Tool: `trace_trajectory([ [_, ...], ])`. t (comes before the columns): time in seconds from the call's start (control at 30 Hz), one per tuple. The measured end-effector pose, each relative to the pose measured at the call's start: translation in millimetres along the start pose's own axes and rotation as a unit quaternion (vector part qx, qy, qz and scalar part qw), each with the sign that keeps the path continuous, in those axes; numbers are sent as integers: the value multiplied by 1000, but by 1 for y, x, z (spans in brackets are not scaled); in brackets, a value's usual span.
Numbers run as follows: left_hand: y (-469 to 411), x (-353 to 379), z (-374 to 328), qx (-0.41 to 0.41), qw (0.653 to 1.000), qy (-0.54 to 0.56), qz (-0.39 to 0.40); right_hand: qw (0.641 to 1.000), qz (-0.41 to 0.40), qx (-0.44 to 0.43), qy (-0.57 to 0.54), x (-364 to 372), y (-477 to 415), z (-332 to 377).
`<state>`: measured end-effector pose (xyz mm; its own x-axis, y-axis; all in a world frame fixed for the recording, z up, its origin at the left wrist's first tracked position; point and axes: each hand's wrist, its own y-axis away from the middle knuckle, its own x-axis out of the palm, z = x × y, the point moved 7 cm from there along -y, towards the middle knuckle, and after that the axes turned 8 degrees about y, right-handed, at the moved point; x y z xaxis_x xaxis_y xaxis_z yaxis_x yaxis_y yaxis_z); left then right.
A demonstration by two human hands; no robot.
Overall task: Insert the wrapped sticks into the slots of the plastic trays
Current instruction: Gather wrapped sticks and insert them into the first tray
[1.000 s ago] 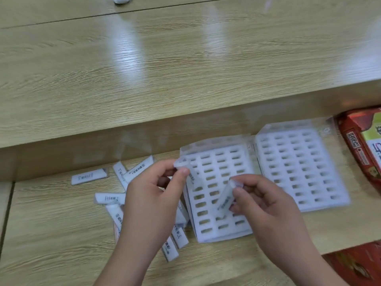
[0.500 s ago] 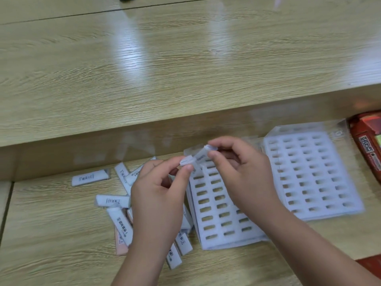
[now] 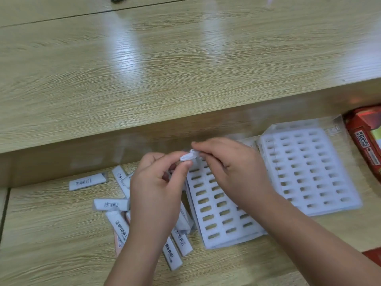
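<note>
two hands met on one wrapped stick [image 3: 188,156] in the head view. a second before, the right hand [image 3: 233,168] had held it low and slanted over the middle of the near tray [image 3: 208,243]; it had since been lifted to that tray's far left corner. the left hand [image 3: 156,182] pinched the stick's nearer end between thumb and forefinger, its other fingers curled. the right hand pinched the farther end with its fingertips, the remaining fingers bent over the tray. the stick hung tilted just above the corner and was not in a slot; whether its tip touched the tray could not be told. this read as straightening or lining up the stick for a far-row slot, so the insertion itself was not yet done. every slot in sight on the near tray looked unfilled, as did those of the far tray [image 3: 338,209] just beside it on the right — the task seemed barely begun.

a loose pile of wrapped sticks [image 3: 112,204] lay on the wooden table [image 3: 51,234] left of the near tray, partly under the left wrist, with one stray stick [image 3: 87,181] apart from it. a red packet [image 3: 365,141] sat beyond the far tray, and a raised wooden ledge [image 3: 165,69] stood close behind both trays. the hands hid the far rows being aimed at — and the near tray's left edge seemed to overlap some sticks, which might let it rock.
</note>
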<state>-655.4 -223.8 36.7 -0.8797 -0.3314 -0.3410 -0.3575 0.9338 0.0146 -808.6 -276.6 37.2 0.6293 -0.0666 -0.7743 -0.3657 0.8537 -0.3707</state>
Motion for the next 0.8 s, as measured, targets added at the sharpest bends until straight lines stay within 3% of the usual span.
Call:
trace_trajectory([
  [0.2, -1, 1, -7, 39, 998, -34, 25, 1000, -6, 30, 0, 0, 1, -1],
  [0.4, 7, 3, -10, 82, 993, -82, -10, 999, -21, 24, -31, 2, 4, -4],
  [0.8, -2, 3, -8, 93, 995, -47, 4, 995, -16, 57, -77, 6, 3, -14],
])
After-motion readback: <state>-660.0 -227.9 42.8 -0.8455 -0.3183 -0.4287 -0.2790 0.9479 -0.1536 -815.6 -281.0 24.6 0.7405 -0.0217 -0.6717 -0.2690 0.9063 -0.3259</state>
